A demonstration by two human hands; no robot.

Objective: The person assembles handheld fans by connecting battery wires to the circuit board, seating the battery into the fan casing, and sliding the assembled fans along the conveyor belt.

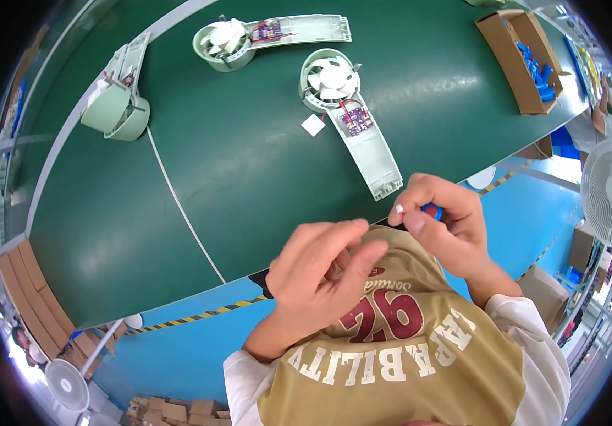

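Note:
My right hand (455, 224) is closed at the front edge of the table, gripping a blue cylindrical battery cell (431, 211) with a reddish end. A tiny white piece (399, 209), perhaps a connector, shows between its thumb and index finger. To its left, my left hand (323, 266) hovers with the thumb apart from bent fingers, and nothing shows in it. Just beyond lies an opened pale green handheld fan (377, 160), its handle end close to my right hand. A purple circuit board (355, 121) with red wires sits in that handle, and a white square piece (313, 125) lies beside it.
Another opened fan (299, 30) lies at the far side of the green table (249, 156). More pale green fan parts (125, 106) stand at the left. A cardboard box (504, 64) of blue cells sits far right. A white line crosses the tabletop.

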